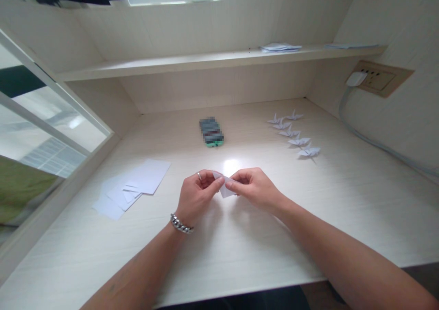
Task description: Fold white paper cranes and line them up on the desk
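Observation:
Between my two hands is a small folded piece of white paper [225,191], held a little above the desk. My left hand [197,192] pinches its left side between thumb and fingers; a ring and a chain bracelet show on this hand and wrist. On the other side, my right hand [253,187] grips the paper with the thumb on top and the fingers curled behind. Part of the paper is hidden by my fingers. Several white paper cranes [309,152] stand in a slanting row beyond my right hand. Loose white paper sheets [148,175] lie overlapping to the left.
A phone-like object [211,131], blurred out, with a green edge, lies beyond my hands. A shelf [192,63] runs across the back, with stacked papers [280,48] on it. On the right wall, a white plug [356,78] sits in a socket, its cable [377,144] trailing along the desk's side.

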Demonstrator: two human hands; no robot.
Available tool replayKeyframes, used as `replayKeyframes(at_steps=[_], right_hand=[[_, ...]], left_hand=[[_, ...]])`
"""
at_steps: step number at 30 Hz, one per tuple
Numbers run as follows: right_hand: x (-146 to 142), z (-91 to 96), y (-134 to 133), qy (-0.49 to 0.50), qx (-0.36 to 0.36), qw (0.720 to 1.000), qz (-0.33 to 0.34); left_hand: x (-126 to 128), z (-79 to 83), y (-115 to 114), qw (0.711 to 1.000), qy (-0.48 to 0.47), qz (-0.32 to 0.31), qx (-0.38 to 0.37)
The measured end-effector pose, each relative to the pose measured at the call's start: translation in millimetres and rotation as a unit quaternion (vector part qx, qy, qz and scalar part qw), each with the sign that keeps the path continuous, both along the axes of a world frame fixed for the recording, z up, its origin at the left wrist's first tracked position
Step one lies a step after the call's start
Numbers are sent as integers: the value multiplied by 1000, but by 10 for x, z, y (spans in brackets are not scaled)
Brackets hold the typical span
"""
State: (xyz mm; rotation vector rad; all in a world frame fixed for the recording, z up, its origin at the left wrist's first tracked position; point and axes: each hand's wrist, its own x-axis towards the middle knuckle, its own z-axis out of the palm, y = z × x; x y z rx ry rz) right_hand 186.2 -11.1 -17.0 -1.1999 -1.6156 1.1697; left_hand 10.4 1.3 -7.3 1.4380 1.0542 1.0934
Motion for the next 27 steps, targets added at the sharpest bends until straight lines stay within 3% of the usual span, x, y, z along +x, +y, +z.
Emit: replayKeyframes(at_steps=[9, 16, 19, 24, 27], right_hand=[[-4, -15, 14, -12, -18, 1000, 16], [-9, -26, 20, 18, -44, 999, 14], [-11, -25, 27, 53, -57, 997, -3], [-1, -8, 27, 68, -46, 997, -11], [-2, 0, 17, 61, -45, 997, -7]], left_hand=[[-15, 57, 35, 994, 24, 106, 16], [-50, 41, 82, 990, -39, 137, 20], [-54, 25, 77, 992, -64, 107, -5], [8, 40, 2, 999, -15, -31, -41], [26, 50, -16, 999, 6, -15, -33]])
